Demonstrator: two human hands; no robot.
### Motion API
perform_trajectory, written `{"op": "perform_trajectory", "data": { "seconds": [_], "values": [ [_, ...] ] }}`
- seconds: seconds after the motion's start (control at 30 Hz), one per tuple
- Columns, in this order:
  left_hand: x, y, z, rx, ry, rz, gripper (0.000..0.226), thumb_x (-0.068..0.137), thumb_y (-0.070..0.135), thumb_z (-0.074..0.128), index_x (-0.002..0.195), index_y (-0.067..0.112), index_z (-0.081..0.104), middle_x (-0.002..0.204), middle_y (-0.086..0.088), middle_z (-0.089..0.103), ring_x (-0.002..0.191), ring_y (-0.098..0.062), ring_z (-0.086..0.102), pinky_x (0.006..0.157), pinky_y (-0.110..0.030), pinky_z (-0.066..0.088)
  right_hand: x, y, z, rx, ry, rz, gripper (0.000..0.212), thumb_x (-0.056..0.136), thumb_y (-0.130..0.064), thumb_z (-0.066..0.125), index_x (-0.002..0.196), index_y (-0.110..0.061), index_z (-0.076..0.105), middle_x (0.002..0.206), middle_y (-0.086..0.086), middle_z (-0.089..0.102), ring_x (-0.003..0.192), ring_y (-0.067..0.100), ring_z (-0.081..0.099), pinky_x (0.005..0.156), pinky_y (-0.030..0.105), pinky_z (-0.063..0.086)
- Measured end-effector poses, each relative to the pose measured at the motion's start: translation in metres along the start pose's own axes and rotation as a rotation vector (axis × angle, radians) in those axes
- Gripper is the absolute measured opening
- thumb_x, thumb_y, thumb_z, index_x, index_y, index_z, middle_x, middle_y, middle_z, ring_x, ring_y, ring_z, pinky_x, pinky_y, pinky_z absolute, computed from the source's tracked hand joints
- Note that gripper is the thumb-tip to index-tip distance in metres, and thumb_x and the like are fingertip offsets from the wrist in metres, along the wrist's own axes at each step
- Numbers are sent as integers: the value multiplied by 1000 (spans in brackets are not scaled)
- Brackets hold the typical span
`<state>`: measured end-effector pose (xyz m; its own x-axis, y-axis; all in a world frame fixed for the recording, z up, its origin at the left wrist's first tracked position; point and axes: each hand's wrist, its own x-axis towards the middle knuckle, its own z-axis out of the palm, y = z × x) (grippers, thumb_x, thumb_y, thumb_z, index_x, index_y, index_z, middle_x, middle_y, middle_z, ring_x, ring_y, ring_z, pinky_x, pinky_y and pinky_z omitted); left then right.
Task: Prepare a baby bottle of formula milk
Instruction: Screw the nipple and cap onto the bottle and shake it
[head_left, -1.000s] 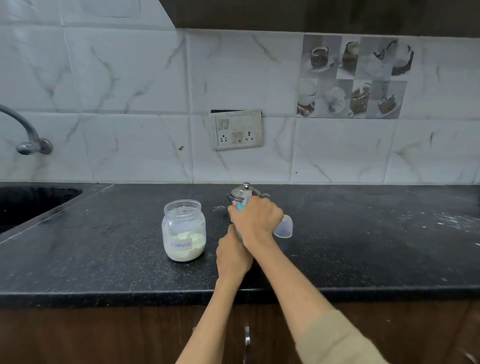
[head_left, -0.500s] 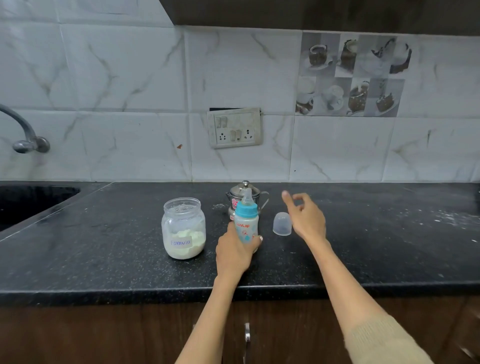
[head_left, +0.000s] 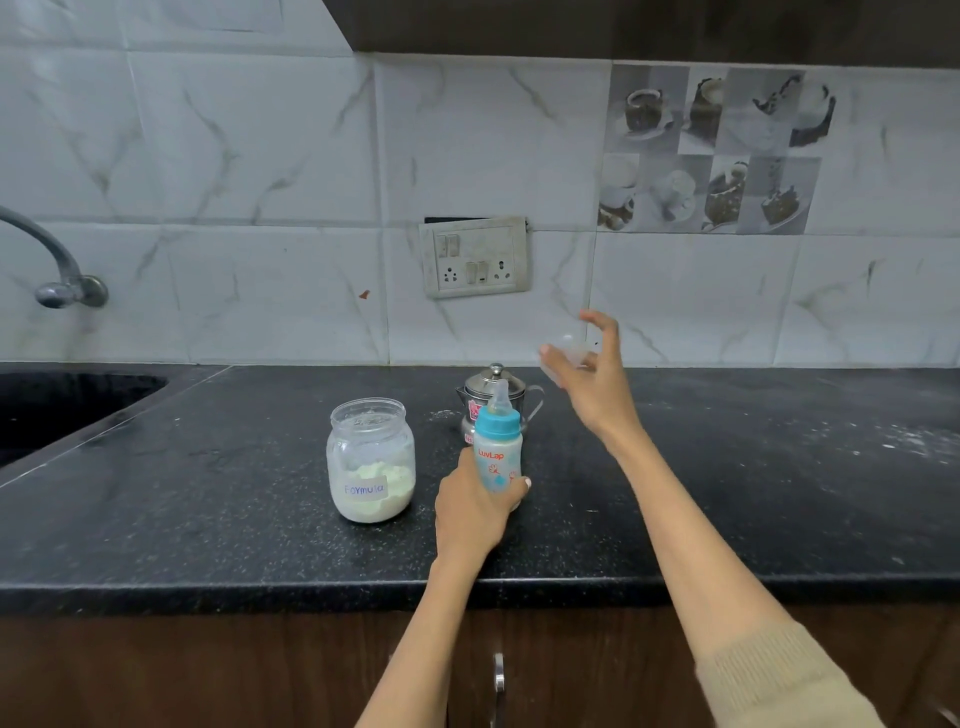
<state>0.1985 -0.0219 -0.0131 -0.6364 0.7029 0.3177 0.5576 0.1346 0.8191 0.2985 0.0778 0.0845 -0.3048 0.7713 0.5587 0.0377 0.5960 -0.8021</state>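
A black speckled counter (head_left: 208, 493) fills the lower half of the view, its front edge running across at 6 o'clock, with dark wood cupboard doors (head_left: 208, 670) below. A white marble-look tiled wall (head_left: 260, 182) rises behind it. At 9 o'clock a dark sink (head_left: 57, 405) is set into the counter, with a metal tap (head_left: 62, 280) on the wall above. At 12 o'clock a switch plate with 2 sockets (head_left: 475, 258) sits on the wall, and at 1 o'clock a decorative tile (head_left: 711, 150) shows grey pictures of cups and desserts.

Near the centre stands an open clear jar (head_left: 370, 460), labelled "Formula", holding a low heap of pale powder. Just beside it at 3 o'clock is the baby bottle (head_left: 497, 452), upright on the counter, printed "LuvLap", with a blue collar and a clear teat fitted. The left hand (head_left: 475, 506) grips its lower body, fingers and thumb curled round it. Directly behind the bottle, toward 12 o'clock, stands a small steel lidded pot (head_left: 493, 397) with a handle.

The right hand (head_left: 589, 379) is raised above the counter at 2 o'clock from the bottle, well apart from it. Its thumb and fingers are spread but curved, pinching the small clear bottle cap (head_left: 569, 351), which is blurred. A beige knitted sleeve (head_left: 774, 680) covers that forearm at 5 o'clock. White powder specks (head_left: 898, 441) dust the counter at 3 o'clock.
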Motion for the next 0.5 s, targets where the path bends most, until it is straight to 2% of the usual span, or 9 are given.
{"op": "perform_trajectory", "data": {
  "seconds": [0.07,0.13,0.23,0.3,0.43,0.5],
  "values": [
    [0,1,0,3,9,-6,57,75,43,72,119,15,48,120,-4,60,109,-21,57,87,-31,46,-3,-19,9,-53,-171,-61,44,88,-40,59,127,-32,40,119,-8,45,101,14,51,78,24,46],
    [0,2,0,8,15,-13,56,75,43,72,118,16,48,118,-4,61,108,-21,58,84,-30,44,-9,-21,21,-112,-324,-75,40,87,-40,61,124,-32,45,117,-3,52,98,15,55,69,16,45],
    [-1,2,-1,-5,5,-7,54,76,41,72,118,17,48,118,-3,61,107,-19,58,82,-27,43,-17,-8,32,-140,-404,-81,37,89,-37,60,123,-34,48,120,-1,55,100,15,57,70,14,46],
    [-2,2,-1,-10,3,-6,54,77,40,72,119,17,47,118,-3,61,107,-19,58,81,-25,42,-20,-3,34,-147,-418,-76,35,91,-35,57,125,-34,48,123,-2,54,103,14,55,77,18,49],
    [-1,1,0,-22,6,-16,53,76,40,72,117,17,48,114,-3,62,104,-19,59,79,-26,43,-27,5,35,-173,-411,-97,36,90,-37,58,123,-41,45,128,-6,51,112,18,53,93,38,52],
    [0,0,0,-29,-1,-19,53,75,38,73,117,17,49,112,-4,63,102,-21,60,79,-29,46,-37,11,38,-163,-391,-102,49,83,-36,67,120,-52,39,124,-9,49,112,18,53,93,40,52]
  ]
}}
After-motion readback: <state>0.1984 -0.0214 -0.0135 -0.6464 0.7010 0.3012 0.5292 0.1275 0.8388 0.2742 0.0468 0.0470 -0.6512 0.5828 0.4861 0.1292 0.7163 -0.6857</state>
